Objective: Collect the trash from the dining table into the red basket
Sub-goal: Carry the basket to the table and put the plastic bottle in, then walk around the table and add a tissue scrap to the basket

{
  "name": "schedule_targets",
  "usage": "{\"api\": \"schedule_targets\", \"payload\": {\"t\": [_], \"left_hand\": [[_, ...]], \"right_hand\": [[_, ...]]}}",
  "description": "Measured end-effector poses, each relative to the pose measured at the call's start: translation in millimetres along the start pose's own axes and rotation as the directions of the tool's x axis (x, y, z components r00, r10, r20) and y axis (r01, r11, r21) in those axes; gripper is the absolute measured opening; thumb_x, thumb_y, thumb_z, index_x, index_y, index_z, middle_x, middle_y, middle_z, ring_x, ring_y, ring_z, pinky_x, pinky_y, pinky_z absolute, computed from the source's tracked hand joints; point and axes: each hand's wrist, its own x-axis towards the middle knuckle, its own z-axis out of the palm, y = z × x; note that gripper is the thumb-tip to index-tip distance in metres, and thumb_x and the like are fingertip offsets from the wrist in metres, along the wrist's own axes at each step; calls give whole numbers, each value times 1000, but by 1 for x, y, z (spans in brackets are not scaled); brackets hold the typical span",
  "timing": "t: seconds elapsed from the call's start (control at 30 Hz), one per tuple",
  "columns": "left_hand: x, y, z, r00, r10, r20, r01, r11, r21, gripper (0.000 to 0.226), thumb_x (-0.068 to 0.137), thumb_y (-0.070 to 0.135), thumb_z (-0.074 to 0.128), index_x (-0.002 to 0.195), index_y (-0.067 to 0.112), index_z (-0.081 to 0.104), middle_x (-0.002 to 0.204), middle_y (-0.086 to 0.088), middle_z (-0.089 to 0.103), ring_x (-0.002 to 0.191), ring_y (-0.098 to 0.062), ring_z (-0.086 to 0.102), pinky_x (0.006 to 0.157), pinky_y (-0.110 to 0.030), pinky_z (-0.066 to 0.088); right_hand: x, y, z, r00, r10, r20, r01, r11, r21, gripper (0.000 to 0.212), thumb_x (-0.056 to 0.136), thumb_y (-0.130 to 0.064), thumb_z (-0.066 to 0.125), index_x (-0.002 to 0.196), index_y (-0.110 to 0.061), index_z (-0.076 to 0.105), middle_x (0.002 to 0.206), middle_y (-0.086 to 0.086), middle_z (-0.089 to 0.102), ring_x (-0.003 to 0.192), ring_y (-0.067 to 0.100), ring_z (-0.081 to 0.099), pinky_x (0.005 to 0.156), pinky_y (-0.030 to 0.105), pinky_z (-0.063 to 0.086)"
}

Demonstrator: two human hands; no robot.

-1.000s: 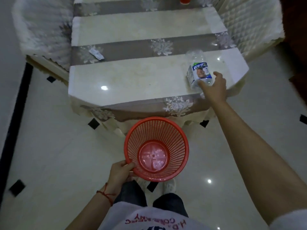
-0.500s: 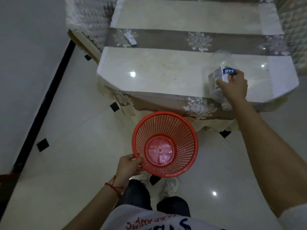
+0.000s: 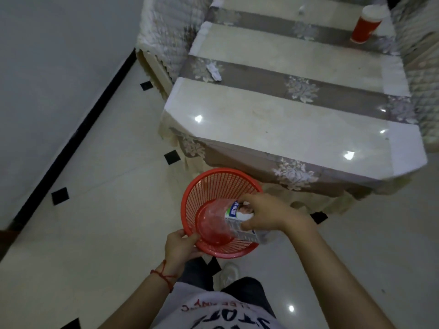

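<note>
The right hand [image 3: 266, 214] grips a clear plastic bottle [image 3: 234, 218] by its labelled middle, fingers curled over the top of the label and thumb pressed against the lower side. The bottle lies tilted across the mouth of the red basket [image 3: 213, 186], its clear end reaching past the fingertips down toward the basket's floor, its other end hidden behind the palm near the rim.

The left hand [image 3: 181, 248] pinches the basket's near rim, thumb on the inside of the mesh wall and the other fingers wrapped beneath it, holding the basket above the tiled floor. A red string bracelet [image 3: 164, 276] circles that wrist.

Well beyond the right hand's knuckles stands the dining table [image 3: 297, 129]. A crumpled scrap of paper [image 3: 213, 72] lies on its left part, and a red paper cup [image 3: 365, 23] stands upright at its far right corner, both well apart from either hand.
</note>
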Motion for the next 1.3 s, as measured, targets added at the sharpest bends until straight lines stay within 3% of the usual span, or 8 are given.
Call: {"api": "schedule_targets", "payload": {"t": [0.1,0.27,0.53,0.6,0.73,0.9,1.07,1.3], "left_hand": [[-4,-8,-6,998,41,-38,-41,999,-6,6,78,3,63,80,8,66,61,-5,73,55,-21,70,46,-27,54],[-12,-13,-26,987,84,-141,-95,993,-74,10,79,-1,60,76,6,66,66,-8,71,55,-20,70,48,-29,56],[-12,-1,-84,950,45,-309,-126,960,-248,8,78,-4,59,77,-7,65,77,-17,70,68,-30,66,46,-25,56],[-7,10,-100,942,55,-330,-148,953,-264,9,79,-4,58,76,-6,66,74,-15,70,67,-29,67,46,-24,55],[17,38,-137,926,77,-370,-191,940,-283,10,79,-3,57,75,-7,65,73,-16,69,62,-25,67,46,-23,55],[67,99,-181,928,102,-358,-213,934,-287,10,82,-1,56,81,-7,64,81,-17,68,70,-29,65,46,-23,55],[108,178,-218,938,157,-307,-230,949,-216,16,83,2,57,93,-8,64,89,-19,67,71,-27,64,48,-22,56],[156,260,-242,964,154,-215,-199,959,-204,20,85,1,54,100,-8,61,98,-19,65,77,-25,63,50,-23,57]], "right_hand": [[20,-17,24,999,-28,-36,22,988,-152,67,70,-46,64,130,-24,44,124,8,55,112,28,50,91,39,41],[30,-37,38,982,-152,-112,137,982,-130,66,78,-52,55,135,-26,39,142,3,41,132,24,35,109,43,28],[47,-74,15,910,-268,-316,303,951,67,44,88,-38,52,130,-29,46,139,-5,47,124,10,43,100,30,40],[56,-85,6,891,-235,-388,328,925,193,42,88,-38,53,129,-29,48,136,-3,51,119,8,47,94,24,41],[87,-107,-13,881,-117,-459,292,897,332,46,89,-35,53,133,-23,46,139,0,50,126,16,48,104,39,44],[152,-128,-49,850,73,-522,236,833,501,41,91,-30,52,131,-23,47,134,3,52,115,21,55,91,41,54],[218,-146,-84,747,255,-614,189,805,563,37,91,-27,52,127,-17,51,134,6,56,116,21,54,88,26,43],[287,-138,-129,643,433,-631,113,762,638,34,90,-26,52,122,-16,56,123,9,62,99,13,54,82,25,38]]}}
